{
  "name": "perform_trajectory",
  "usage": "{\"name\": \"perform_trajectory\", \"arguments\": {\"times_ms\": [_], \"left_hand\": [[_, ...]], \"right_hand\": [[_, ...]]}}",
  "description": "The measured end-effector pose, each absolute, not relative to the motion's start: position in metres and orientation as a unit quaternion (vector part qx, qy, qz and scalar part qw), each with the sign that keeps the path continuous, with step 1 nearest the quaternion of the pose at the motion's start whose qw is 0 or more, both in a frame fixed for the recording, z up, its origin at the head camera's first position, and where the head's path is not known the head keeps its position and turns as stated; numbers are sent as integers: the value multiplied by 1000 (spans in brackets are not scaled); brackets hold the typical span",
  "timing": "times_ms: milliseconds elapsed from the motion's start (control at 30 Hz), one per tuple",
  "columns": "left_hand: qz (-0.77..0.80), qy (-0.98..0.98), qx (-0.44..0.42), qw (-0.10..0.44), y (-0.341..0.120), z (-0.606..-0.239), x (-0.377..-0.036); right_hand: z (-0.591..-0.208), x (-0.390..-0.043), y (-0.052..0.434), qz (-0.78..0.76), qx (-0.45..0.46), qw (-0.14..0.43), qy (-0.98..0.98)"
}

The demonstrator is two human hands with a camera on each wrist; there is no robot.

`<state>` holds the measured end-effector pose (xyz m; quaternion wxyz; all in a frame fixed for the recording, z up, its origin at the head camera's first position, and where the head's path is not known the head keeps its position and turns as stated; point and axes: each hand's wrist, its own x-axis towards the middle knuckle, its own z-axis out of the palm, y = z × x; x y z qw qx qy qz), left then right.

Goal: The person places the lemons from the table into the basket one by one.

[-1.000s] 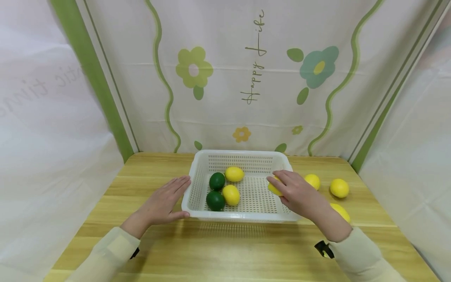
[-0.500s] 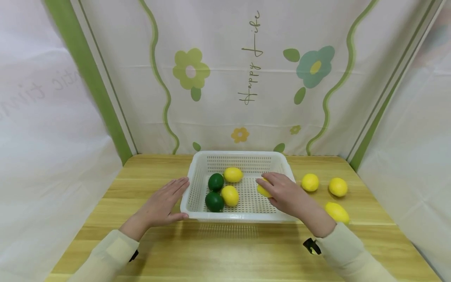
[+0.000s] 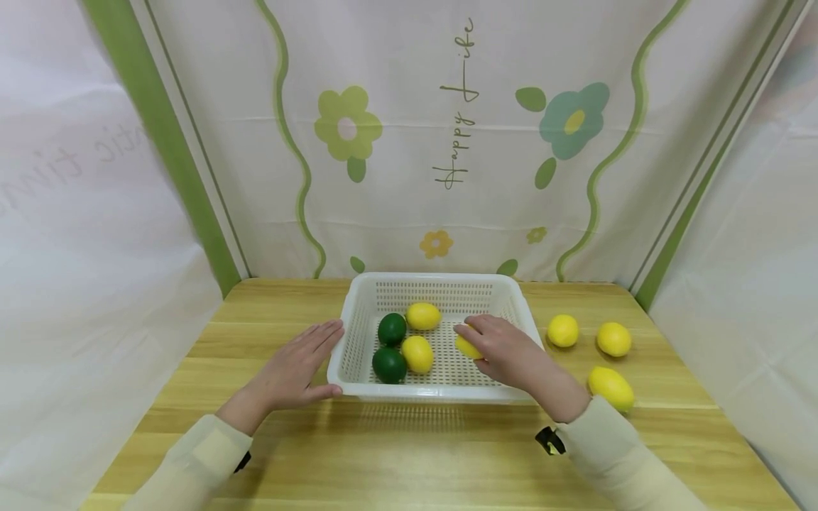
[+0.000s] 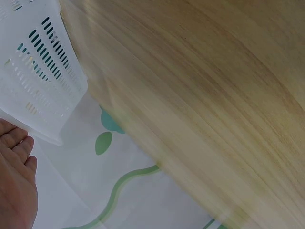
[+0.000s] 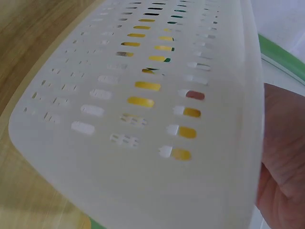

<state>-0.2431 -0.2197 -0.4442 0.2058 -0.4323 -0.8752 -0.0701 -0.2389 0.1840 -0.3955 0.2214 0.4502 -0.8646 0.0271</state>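
Observation:
A white perforated plastic basket (image 3: 441,392) stands on the table in the head view. My left hand (image 3: 290,369) rests against its left rim with straight fingers. Over the basket's right part, my right hand (image 3: 511,355) holds a yellow lemon (image 3: 469,345), partly covered by the fingers. Inside, towards the left, lie two lemons, one behind (image 3: 424,316) and one in front (image 3: 418,354). Beside them are two dark green oval fruits, a rear fruit (image 3: 392,329) and a front fruit (image 3: 389,365). In the right wrist view the basket wall (image 5: 143,176) hides most of the right hand.
Right of the basket, three more lemons lie on the wooden table (image 3: 409,454): a near lemon (image 3: 611,388), a far right lemon (image 3: 613,339) and one closer to the basket (image 3: 563,331). A flower-printed curtain (image 3: 396,199) hangs behind, with white cloth at both sides.
My right hand has moved left with the lemon, from the basket's right side further in over its floor. The left hand has stayed at the left rim.

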Motion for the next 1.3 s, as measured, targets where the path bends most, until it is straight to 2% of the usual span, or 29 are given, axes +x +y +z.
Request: {"name": "perform_trajectory", "arguments": {"times_ms": [600,1300], "left_hand": [[-68,-875,-434,204,-220,-444,-245],[-74,-882,-427,187,-221,-445,-243]], "right_hand": [[-397,-239,174,9,432,136,-891],[-405,-241,174,33,416,103,-903]]}}
